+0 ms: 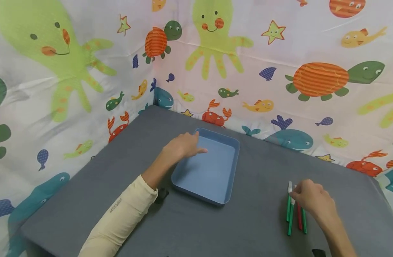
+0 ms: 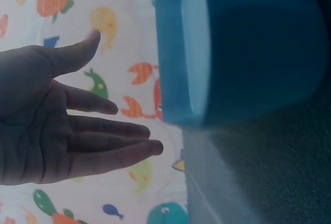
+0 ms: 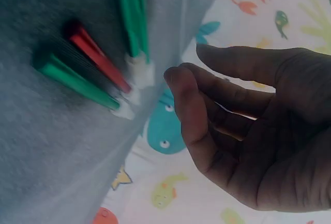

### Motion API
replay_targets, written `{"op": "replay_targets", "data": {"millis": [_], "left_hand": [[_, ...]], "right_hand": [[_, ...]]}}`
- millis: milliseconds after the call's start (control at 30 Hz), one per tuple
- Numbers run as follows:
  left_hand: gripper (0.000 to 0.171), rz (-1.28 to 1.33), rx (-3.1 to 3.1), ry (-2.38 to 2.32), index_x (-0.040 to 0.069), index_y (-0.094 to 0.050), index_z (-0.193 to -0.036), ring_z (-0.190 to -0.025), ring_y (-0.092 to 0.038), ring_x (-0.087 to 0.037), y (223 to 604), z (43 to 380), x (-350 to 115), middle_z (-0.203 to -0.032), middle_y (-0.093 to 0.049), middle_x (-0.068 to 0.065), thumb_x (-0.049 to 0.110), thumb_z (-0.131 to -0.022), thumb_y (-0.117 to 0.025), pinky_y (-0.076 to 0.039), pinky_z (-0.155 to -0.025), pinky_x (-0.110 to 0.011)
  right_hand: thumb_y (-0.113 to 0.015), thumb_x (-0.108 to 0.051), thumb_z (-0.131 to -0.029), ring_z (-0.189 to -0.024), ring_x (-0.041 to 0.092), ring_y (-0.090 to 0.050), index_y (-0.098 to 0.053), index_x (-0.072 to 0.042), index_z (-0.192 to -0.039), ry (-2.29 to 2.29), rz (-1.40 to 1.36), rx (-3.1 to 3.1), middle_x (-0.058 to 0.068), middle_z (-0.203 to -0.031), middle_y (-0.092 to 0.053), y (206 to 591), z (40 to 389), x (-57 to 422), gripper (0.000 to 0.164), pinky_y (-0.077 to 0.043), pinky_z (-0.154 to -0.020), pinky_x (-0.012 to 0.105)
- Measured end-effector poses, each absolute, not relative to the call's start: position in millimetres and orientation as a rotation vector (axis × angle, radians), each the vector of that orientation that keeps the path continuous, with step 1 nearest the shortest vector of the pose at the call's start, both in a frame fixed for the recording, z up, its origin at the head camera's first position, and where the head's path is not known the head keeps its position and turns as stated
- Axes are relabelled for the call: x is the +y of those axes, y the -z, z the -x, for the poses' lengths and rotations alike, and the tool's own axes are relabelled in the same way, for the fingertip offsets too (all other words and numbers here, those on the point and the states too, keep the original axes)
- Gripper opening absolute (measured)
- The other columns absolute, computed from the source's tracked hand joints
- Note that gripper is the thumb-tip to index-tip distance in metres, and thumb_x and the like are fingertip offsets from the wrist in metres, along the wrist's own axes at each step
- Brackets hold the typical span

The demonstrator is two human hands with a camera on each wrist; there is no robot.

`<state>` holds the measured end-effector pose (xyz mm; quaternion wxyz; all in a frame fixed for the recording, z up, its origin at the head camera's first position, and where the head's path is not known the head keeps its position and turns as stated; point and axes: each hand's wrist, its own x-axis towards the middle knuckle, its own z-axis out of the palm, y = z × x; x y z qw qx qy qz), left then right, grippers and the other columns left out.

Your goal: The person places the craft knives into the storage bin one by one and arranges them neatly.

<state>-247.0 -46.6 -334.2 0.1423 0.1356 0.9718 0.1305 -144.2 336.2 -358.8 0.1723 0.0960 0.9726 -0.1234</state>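
My left hand (image 1: pixel 183 145) is over the left side of a shallow blue tray (image 1: pixel 212 171), fingers extended and holding nothing. In the left wrist view, the palm faces the camera with the thumb spread, and the tray's outer wall (image 2: pixel 258 53) shows beside it. On the right, my right hand (image 1: pixel 314 200) hovers by the white ends of several thin sticks: green ones (image 1: pixel 291 219) and a red stick (image 1: pixel 300 217). Its fingers bend loosely, and the right wrist view shows a gap between thumb and fingertips, with nothing in it. The hand partly hides the sticks' upper ends in the head view.
A dark grey cloth covers the table (image 1: pixel 254 221). A white curtain (image 1: pixel 248 92) printed with sea animals rises along its left and back edges. A small black object (image 1: pixel 161 195) is under my left wrist.
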Motion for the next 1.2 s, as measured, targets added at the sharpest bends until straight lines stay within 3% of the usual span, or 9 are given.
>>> {"op": "replay_targets", "data": {"millis": [100, 233, 333, 467, 500, 667, 900, 1100, 1200], "left_hand": [[0.083, -0.391, 2.790, -0.411, 0.006, -0.027, -0.165, -0.152, -0.043, -0.038, 341, 255, -43, -0.166, -0.041, -0.018, 0.053, -0.104, -0.057, -0.043, -0.120, -0.053], [0.075, -0.433, 2.757, -0.411, 0.004, -0.039, -0.160, -0.141, -0.055, -0.033, 353, 264, -33, -0.159, -0.051, -0.017, 0.051, -0.104, -0.059, -0.048, -0.115, -0.050], [0.068, -0.448, 2.735, -0.401, 0.004, -0.051, -0.152, -0.108, -0.072, -0.026, 362, 270, -27, -0.146, -0.062, -0.016, 0.051, -0.104, -0.060, -0.060, -0.091, -0.040], [0.061, -0.460, 2.704, -0.396, 0.003, -0.060, -0.142, -0.069, -0.074, -0.021, 366, 277, -27, -0.134, -0.068, -0.016, 0.050, -0.103, -0.061, -0.059, -0.064, -0.030], [0.061, -0.461, 2.697, -0.387, 0.003, -0.061, -0.141, -0.065, -0.073, -0.020, 365, 279, -29, -0.133, -0.068, -0.016, 0.050, -0.103, -0.061, -0.058, -0.062, -0.029], [0.057, -0.425, 2.667, -0.385, 0.002, -0.064, -0.136, -0.066, -0.075, -0.022, 360, 288, -40, -0.130, -0.068, -0.017, 0.048, -0.102, -0.064, -0.061, -0.064, -0.030], [0.047, -0.426, 2.625, -0.384, -0.001, -0.067, -0.127, -0.064, -0.074, -0.021, 359, 296, -53, -0.112, -0.072, -0.016, 0.039, -0.103, -0.066, -0.060, -0.062, -0.029], [0.026, -0.452, 2.607, -0.298, -0.001, -0.063, -0.126, -0.073, -0.073, -0.020, 359, 298, -63, -0.112, -0.070, -0.015, 0.015, -0.105, -0.060, -0.060, -0.060, -0.029], [0.027, -0.497, 2.601, -0.281, -0.001, -0.060, -0.131, -0.084, -0.071, -0.022, 358, 299, -66, -0.117, -0.068, -0.017, 0.005, -0.104, -0.056, -0.059, -0.060, -0.029]], "right_hand": [[-0.071, -0.022, -0.095, -0.073, 0.022, -0.055, -0.071, 0.001, -0.090, 0.315, -0.335, 2.719, 0.007, -0.077, -0.062, 369, 138, 343, 0.024, -0.043, -0.062, 0.037], [-0.067, -0.024, -0.096, -0.067, 0.022, -0.051, -0.056, -0.009, -0.071, 0.265, -0.441, 2.690, 0.005, -0.069, -0.051, 381, 125, 353, 0.030, -0.040, -0.060, 0.038], [-0.066, -0.025, -0.097, -0.068, 0.025, -0.052, -0.053, -0.008, -0.073, 0.219, -0.515, 2.668, 0.008, -0.071, -0.049, 388, 119, 356, 0.031, -0.042, -0.062, 0.039], [-0.067, -0.027, -0.096, -0.072, 0.027, -0.055, -0.057, -0.005, -0.079, 0.193, -0.550, 2.642, 0.011, -0.076, -0.053, 395, 120, 356, 0.030, -0.045, -0.064, 0.040], [-0.067, -0.027, -0.096, -0.072, 0.028, -0.056, -0.058, -0.005, -0.080, 0.203, -0.540, 2.645, 0.011, -0.076, -0.055, 395, 121, 355, 0.029, -0.045, -0.064, 0.040], [-0.067, -0.025, -0.095, -0.072, 0.028, -0.057, -0.058, -0.005, -0.081, 0.246, -0.482, 2.683, 0.010, -0.076, -0.056, 394, 132, 346, 0.026, -0.045, -0.063, 0.040], [-0.064, -0.021, -0.094, -0.073, 0.029, -0.057, -0.058, -0.003, -0.082, 0.217, -0.453, 2.715, 0.012, -0.077, -0.056, 392, 143, 330, 0.022, -0.046, -0.063, 0.040], [-0.061, -0.019, -0.092, -0.070, 0.029, -0.057, -0.053, -0.008, -0.073, 0.254, -0.401, 2.747, 0.011, -0.073, -0.056, 389, 147, 323, 0.023, -0.045, -0.061, 0.042], [-0.060, -0.021, -0.091, -0.068, 0.028, -0.057, -0.051, -0.010, -0.070, 0.276, -0.390, 2.764, 0.009, -0.070, -0.055, 385, 148, 321, 0.025, -0.044, -0.059, 0.041]]}}
